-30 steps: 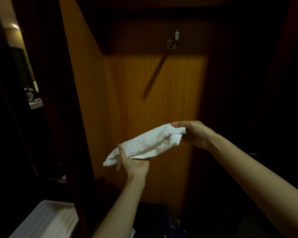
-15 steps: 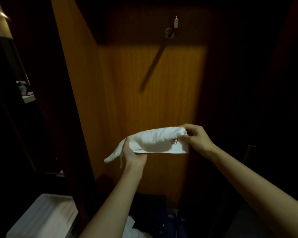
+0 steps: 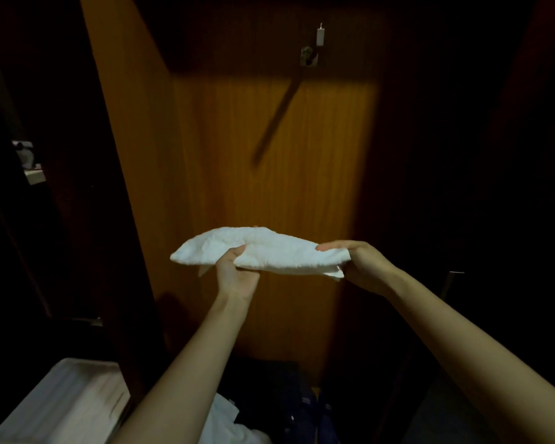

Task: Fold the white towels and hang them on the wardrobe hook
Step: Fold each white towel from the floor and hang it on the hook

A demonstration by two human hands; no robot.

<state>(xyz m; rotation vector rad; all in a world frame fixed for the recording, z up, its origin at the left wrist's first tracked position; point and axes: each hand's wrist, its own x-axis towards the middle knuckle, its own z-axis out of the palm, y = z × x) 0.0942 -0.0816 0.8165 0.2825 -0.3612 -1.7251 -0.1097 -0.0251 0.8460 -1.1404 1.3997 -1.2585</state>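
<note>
A small folded white towel (image 3: 269, 251) lies stretched almost level between both hands, in front of the wooden wardrobe panel (image 3: 269, 155). My left hand (image 3: 236, 274) grips it from below near its left third, thumb over the front edge. My right hand (image 3: 362, 267) pinches its right end, fingers on top. The metal hook (image 3: 311, 54) sits high on the panel, well above the towel, with nothing hanging on it.
A white folded cloth or bedding (image 3: 64, 402) lies at the lower left. More white fabric (image 3: 228, 421) and dark items rest on the floor under my arms. The wardrobe's side wall (image 3: 125, 139) stands at the left. Both sides are very dark.
The towel has been turned flatter and spread wider between the hands. My left hand shifted to the right along it and rose slightly; the right hand holds the same end.
</note>
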